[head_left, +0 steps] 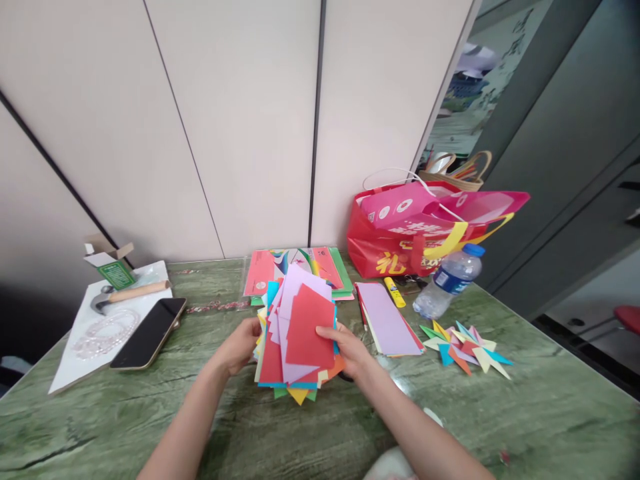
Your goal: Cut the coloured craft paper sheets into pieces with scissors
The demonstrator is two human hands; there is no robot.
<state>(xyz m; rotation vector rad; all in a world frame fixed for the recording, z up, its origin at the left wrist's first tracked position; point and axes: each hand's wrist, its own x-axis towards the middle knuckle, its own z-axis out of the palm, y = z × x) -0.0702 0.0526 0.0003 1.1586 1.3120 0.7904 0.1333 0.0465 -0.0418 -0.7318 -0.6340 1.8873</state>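
Observation:
Between my two hands is a loose stack of coloured paper pieces (309, 327), held up over the table. Red and lilac pieces lie on top; blue, yellow, green and orange edges stick out unevenly. My left hand (243, 345) grips the left side of the stack, its fingers partly behind the paper. On the right side, my right hand (347, 347) pinches the stack, the thumb flat on the red top piece and the other fingers hidden behind. Behind the stack lies a pack of coloured paper (260, 270) with a printed cover.
Lilac paper strips (387, 320), a yellow glue stick (395, 292), a water bottle (447, 283) and folded paper stars (467, 348) are to the right, before a red bag (370, 233). Leftward lie a phone (150, 333), a wooden-handled sickle (137, 291), beads (107, 332) and a small green box (117, 272).

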